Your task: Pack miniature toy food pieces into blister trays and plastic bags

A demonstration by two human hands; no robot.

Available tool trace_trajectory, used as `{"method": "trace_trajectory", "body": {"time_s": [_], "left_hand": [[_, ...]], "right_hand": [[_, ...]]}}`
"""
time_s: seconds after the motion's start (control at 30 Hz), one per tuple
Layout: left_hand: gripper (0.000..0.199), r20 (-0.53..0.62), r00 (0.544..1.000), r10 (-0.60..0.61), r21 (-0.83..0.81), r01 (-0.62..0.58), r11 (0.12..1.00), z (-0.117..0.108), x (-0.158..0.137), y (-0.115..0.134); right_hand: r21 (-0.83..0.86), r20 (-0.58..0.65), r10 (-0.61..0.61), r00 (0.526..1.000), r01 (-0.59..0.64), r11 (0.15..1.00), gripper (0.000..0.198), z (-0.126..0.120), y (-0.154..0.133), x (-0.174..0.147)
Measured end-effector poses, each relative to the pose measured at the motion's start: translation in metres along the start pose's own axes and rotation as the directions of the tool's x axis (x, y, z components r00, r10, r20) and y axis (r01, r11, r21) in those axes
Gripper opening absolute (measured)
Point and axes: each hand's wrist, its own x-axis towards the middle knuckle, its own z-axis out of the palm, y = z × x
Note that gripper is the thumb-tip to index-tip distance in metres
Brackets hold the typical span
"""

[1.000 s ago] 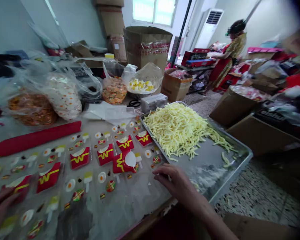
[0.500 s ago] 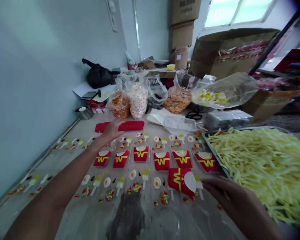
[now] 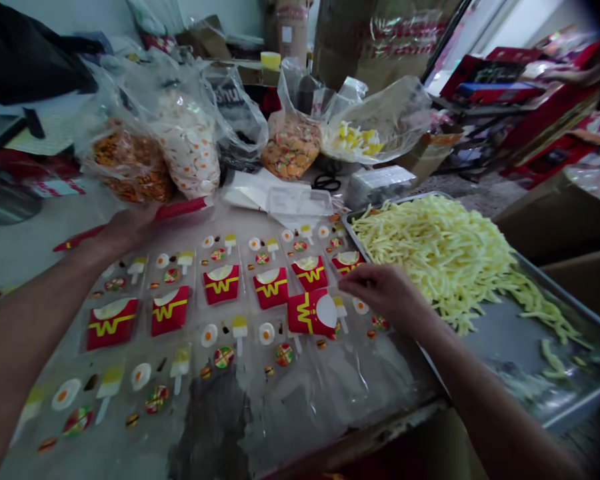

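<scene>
My left hand (image 3: 133, 227) wraps over a long red stack of flat pieces (image 3: 185, 209) at the back left; its fingertips are hidden. My right hand (image 3: 387, 293) is closed, thumb and fingers together, by the rightmost red fries carton (image 3: 347, 260) in the row; anything pinched there is too small to make out. A loose red fries carton (image 3: 310, 312) with a yellow zigzag lies sideways just left of those fingers, apart from them. Further red cartons (image 3: 221, 285) sit in clear trays between rows of miniature eggs (image 3: 209, 335), pizzas (image 3: 224, 357) and ice pops (image 3: 239, 328).
A metal tray (image 3: 505, 363) heaped with pale toy fries (image 3: 435, 253) stands on the right. Along the back are plastic bags of small pieces (image 3: 187, 150), black scissors (image 3: 327, 181) and clear plastic boxes (image 3: 380, 185). The table's front edge (image 3: 380, 433) runs below.
The view has swung right and down, showing more of the fries tray. My left hand stays on the red stack. My right hand has moved from beside the loose carton up towards the row's end.
</scene>
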Motion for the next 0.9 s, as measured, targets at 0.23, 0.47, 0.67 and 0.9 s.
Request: {"method": "trace_trajectory", "body": {"time_s": [0.23, 0.47, 0.67, 0.9], "left_hand": [[0.033, 0.126, 0.939, 0.32, -0.02, -0.32, 0.947, -0.079, 0.014, 0.059], [0.056, 0.558, 0.656, 0.507, -0.562, -0.15, 0.813, -0.082, 0.073, 0.19], [0.039, 0.447, 0.719, 0.532, -0.517, -0.278, 0.81, -0.032, 0.151, 0.263], [0.069, 0.193, 0.944, 0.267, -0.254, -0.215, 0.943, -0.006, 0.144, 0.232]], "right_hand": [[-0.084, -0.05, -0.02, 0.999, 0.016, 0.996, 0.012, 0.062, -0.01, -0.047], [0.229, -0.035, 0.107, 0.994, -0.097, 0.969, 0.014, 0.081, -0.019, -0.045], [0.371, -0.179, 0.178, 0.968, -0.101, 0.923, 0.016, 0.062, -0.004, -0.072], [0.524, -0.162, 0.26, 0.952, -0.14, 0.84, 0.024, 0.038, 0.012, -0.073]]}}
